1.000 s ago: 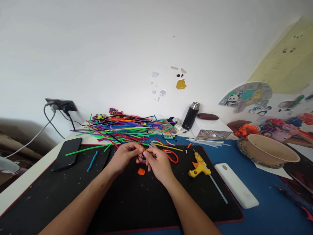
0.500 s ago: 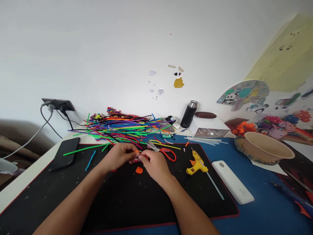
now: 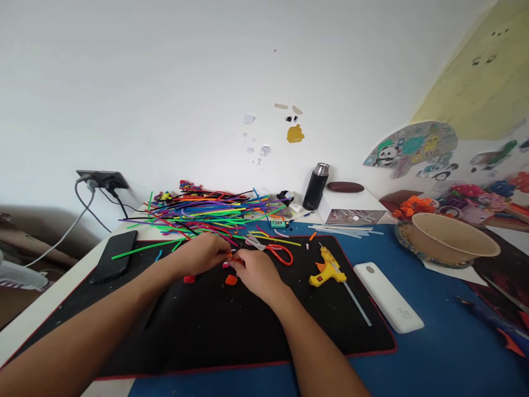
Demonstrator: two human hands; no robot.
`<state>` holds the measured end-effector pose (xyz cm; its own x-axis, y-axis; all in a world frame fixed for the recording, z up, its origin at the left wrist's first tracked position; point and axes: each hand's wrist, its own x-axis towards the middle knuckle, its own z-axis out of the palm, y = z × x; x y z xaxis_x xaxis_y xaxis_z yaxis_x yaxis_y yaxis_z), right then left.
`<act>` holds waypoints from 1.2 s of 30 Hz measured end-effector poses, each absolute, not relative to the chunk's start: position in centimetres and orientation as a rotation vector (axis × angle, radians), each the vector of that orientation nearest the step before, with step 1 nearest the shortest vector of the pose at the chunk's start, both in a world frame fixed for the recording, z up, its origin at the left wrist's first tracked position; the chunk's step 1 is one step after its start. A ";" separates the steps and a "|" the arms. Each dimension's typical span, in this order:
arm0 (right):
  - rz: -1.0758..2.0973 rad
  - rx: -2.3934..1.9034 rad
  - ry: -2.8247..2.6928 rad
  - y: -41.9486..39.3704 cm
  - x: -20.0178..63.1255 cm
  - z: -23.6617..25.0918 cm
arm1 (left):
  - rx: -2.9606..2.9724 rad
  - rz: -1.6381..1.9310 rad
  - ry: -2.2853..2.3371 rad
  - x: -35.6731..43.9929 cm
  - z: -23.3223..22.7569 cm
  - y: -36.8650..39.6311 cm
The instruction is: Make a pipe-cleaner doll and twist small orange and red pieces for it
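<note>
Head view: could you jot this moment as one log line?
left hand: pinching orange piece | right hand: pinching same piece | below: black mat | near: scissors, glue gun

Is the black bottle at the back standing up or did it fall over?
Standing up. The black bottle is upright by the wall, silver cap on top, beside the white box.
</note>
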<state>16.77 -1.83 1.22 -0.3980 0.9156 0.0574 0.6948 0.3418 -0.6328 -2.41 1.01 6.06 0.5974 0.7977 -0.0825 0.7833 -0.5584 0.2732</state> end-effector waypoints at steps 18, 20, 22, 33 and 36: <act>0.750 -1.371 -2.265 -1.8 16.8 0.3 | 2.891 -0.324 1.071 0.6 4.9 1.1; 0.748 -1.403 -2.239 -1.7 16.8 0.4 | 2.865 -0.363 1.105 0.6 5.1 1.5; 0.742 -1.420 -2.209 -1.5 16.8 0.5 | 2.800 -0.403 1.165 0.4 5.7 2.1; 0.863 -1.366 -1.936 -1.4 17.1 1.1 | 2.092 0.236 1.224 -2.7 7.7 2.1; 0.922 -1.328 -1.855 -1.2 17.2 1.0 | 1.727 0.405 1.129 -3.1 6.8 2.0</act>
<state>17.19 -1.17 0.99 -0.2593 0.9589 0.1154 0.4869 0.2329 -0.8418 -3.11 2.04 6.78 0.5095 0.8307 -0.2244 0.4987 -0.0725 0.8638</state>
